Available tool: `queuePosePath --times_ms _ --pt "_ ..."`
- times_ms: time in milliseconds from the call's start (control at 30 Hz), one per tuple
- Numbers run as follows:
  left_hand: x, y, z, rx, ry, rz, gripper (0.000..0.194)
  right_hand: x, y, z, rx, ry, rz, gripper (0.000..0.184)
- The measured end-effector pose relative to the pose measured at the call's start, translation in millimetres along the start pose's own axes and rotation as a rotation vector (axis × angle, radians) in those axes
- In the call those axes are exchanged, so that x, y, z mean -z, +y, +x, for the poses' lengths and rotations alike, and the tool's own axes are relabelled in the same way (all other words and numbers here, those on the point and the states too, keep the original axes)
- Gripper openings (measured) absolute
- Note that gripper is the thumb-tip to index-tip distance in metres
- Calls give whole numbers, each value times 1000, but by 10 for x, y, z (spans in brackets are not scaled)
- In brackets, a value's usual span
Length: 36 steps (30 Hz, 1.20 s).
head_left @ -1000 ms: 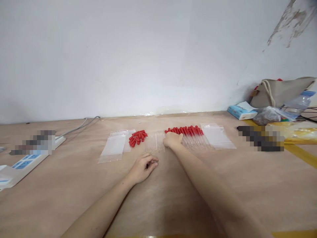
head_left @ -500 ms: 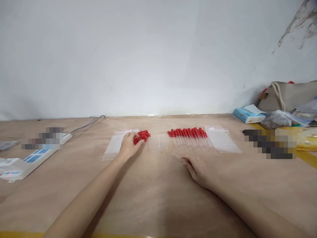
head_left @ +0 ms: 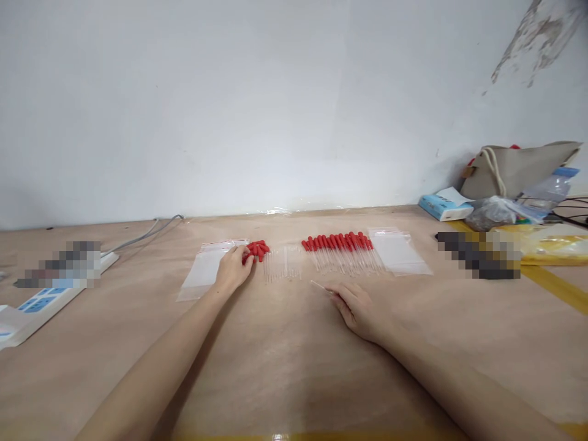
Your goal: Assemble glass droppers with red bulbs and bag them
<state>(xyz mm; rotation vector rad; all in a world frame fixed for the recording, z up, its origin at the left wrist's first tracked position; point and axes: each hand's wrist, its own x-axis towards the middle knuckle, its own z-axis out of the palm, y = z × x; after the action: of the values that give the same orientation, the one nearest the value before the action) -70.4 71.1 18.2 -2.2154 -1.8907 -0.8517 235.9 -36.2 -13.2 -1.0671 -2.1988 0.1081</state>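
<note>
My left hand (head_left: 233, 268) is at a small pile of red rubber bulbs (head_left: 258, 247), thumb and fingers closing on a bulb at its near edge. The fingertips are partly hidden among the bulbs. My right hand (head_left: 356, 308) pinches a thin clear glass dropper tube (head_left: 318, 285), its free tip pointing left and away from me. Between the hands lies a row of bare glass tubes (head_left: 280, 264). Beyond my right hand, several droppers (head_left: 342, 250) lie side by side, red bulbs fitted on their far ends.
Clear zip bags lie at left (head_left: 197, 272) and right (head_left: 399, 252). A white power strip (head_left: 55, 300) with a grey cable is far left. At right are a blue tissue pack (head_left: 444, 207), a grey bag (head_left: 528, 171), plastic bags and a pixelated dark object (head_left: 478, 254). A wall stands behind.
The view has shifted slightly, so everything sits a little further left. My left thumb and fingers have drawn closer together at the red bulbs. My right hand still holds the glass tube.
</note>
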Motion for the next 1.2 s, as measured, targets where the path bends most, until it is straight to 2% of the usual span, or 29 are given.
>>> queuePosePath --times_ms 67,133,200,267,300,367,433,533,700,833,1000,1200 --pt "18 17 -18 30 42 -21 14 -3 2 0 0 13 -3 26" --pt "53 52 -52 81 145 -92 20 -3 3 4 -3 40 -6 29" --pt "100 127 -122 143 256 -240 26 4 1 12 -16 61 4 30" --pt "139 255 -242 200 276 -437 28 17 -8 26 -38 71 42 28" --pt "149 339 -320 237 215 -564 25 26 -15 34 -51 72 67 26" --pt "142 528 -495 245 93 -667 22 44 -35 54 -77 75 111 22" --pt "103 703 -659 349 -145 -884 23 62 -59 80 -104 68 130 19" --pt "29 858 -812 373 -283 -1020 29 80 -98 134 -114 27 128 15" --pt "-22 855 -850 206 -319 -1162 38 46 -168 208 -96 17 151 13" --pt "-9 840 -865 125 -368 -1065 30 -21 -221 187 -119 52 157 14" --pt "23 874 -897 6 -363 -942 25 -38 -259 144 -99 -3 128 16" --pt "17 855 -924 -8 -400 -889 23 -35 -245 141 -66 -14 129 16"
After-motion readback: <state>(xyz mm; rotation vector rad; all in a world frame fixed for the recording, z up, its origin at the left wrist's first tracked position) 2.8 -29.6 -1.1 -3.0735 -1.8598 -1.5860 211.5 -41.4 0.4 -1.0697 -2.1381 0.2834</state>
